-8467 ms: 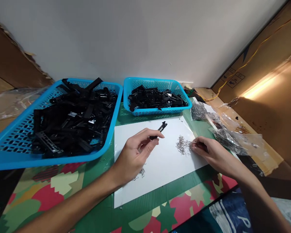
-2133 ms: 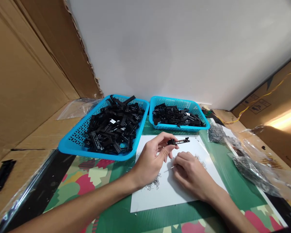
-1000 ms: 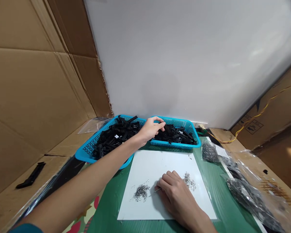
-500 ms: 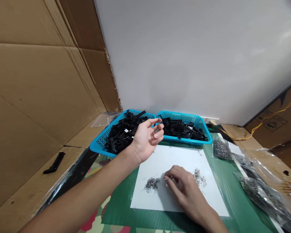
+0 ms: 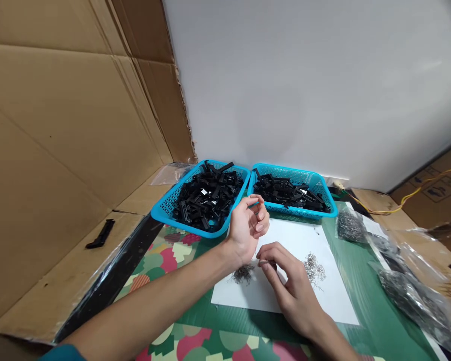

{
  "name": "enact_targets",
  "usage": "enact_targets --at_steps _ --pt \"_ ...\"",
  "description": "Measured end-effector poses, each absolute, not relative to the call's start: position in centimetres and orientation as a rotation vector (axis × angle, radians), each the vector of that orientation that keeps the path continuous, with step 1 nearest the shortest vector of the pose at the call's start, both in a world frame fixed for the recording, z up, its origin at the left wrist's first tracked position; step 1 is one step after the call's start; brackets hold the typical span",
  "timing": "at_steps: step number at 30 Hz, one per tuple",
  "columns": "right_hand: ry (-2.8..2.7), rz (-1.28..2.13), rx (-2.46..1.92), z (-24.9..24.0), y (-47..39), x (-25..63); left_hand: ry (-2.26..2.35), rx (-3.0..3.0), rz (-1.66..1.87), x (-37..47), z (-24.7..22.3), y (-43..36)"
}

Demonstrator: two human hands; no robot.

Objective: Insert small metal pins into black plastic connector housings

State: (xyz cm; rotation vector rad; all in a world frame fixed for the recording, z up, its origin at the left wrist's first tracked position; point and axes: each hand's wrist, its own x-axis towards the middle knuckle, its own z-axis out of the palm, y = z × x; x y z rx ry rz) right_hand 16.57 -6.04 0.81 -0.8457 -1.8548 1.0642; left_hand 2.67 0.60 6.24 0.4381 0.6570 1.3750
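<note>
At far left, a single black part point(image 5: 100, 234) lies on cardboard, well apart from both hands. Next comes a blue basket point(image 5: 188, 228) heaped with black plastic pieces point(image 5: 206, 196), its near right corner just beyond the left hand point(image 5: 250, 225). That hand is raised, palm partly up, fingers loosely curled, with nothing visible in its grasp. Below its wrist, a dark heap of wire pieces point(image 5: 242, 274) rests on a white sheet point(image 5: 338, 303). The right hand point(image 5: 291, 281), low over the sheet, pinches a thin metal tool point(image 5: 263, 261) between thumb and forefinger. Behind it stands a second blue basket point(image 5: 311, 213) of black pieces. Just right of the hand lies a brighter wire heap point(image 5: 314, 269); farther right, clear plastic bags point(image 5: 409, 296).
</note>
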Motion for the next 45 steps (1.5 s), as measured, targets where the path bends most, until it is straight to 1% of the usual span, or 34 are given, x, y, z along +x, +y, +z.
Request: enact_targets --at_steps 4,9,16,19,22,23,24,25,28,33,37,40,43,45 --pt "-1.854 0.939 -0.850 1.1 -6.2 16.8 0.659 0.465 1.391 2.3 6.1 0.9" --pt "-1.968 0.926 -0.771 0.7 -6.4 16.7 0.682 0.478 1.407 1.9 5.8 1.0" --pt "-1.985 0.928 -0.917 0.0 -5.9 17.3 0.794 0.662 1.416 1.0 6.8 1.2" --pt "-2.020 0.899 -0.952 0.2 -5.6 17.7 0.912 0.830 1.377 -1.0 8.0 2.1" --pt "-2.069 0.858 -0.980 0.2 -5.3 18.3 1.135 1.138 1.259 -5.0 9.4 3.0" --pt "-2.088 0.837 -0.982 0.1 -5.2 18.7 1.450 1.577 1.099 -6.6 9.8 3.1" --pt "-2.108 0.815 -0.983 0.1 -5.0 19.1 1.735 1.955 0.822 -8.2 10.1 3.2" --pt "-2.127 0.795 -0.983 0.1 -4.8 19.5 1.813 2.039 0.695 -9.6 10.3 3.2" --pt "-2.171 0.762 -1.005 0.1 -4.3 21.0 1.908 2.142 0.489 -12.3 10.3 2.6" --pt "-2.237 0.726 -1.059 0.8 -3.6 22.6 1.980 2.221 0.286 -12.9 10.3 1.8" --pt "-2.265 0.760 -1.035 1.7 -3.1 22.9 2.080 2.220 0.344 -13.0 11.3 2.4" --pt "-2.252 0.858 -1.050 2.5 -2.5 22.9 2.056 2.229 0.609 -12.7 11.7 3.1" --pt "-2.155 0.977 -1.051 3.2 -1.7 22.9 1.821 2.075 0.958 -11.2 11.4 3.2" --pt "-2.075 1.047 -1.025 3.5 -1.4 22.7 1.541 1.874 1.016 -9.3 10.9 2.9"
